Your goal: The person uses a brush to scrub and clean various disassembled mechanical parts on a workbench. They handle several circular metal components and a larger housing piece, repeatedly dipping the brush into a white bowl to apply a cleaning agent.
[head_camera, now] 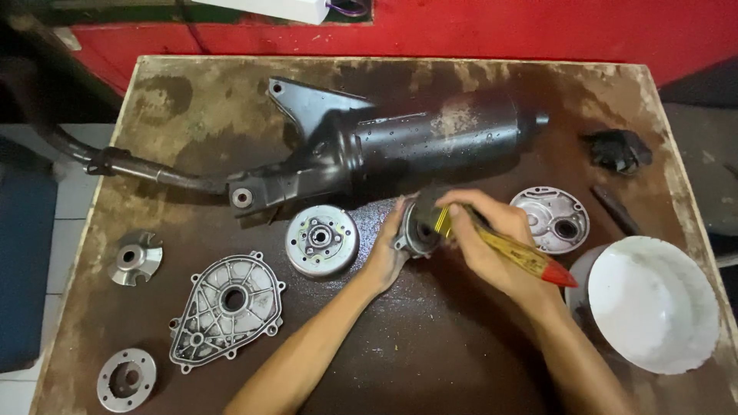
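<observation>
Your left hand [387, 257] is clenching its grip on a round metal part [420, 227]; your right hand [492, 242] is gripping a yellow red-tipped brush [523, 253], handle pointing lower right over the wet bench [430, 346].

Your left hand [384, 257] and right hand [492, 246] are bare, no gloves, rings or watch showing. Both your forearms are bare up to the frame edge, no sleeves visible. Slim arms, short nails.
</observation>
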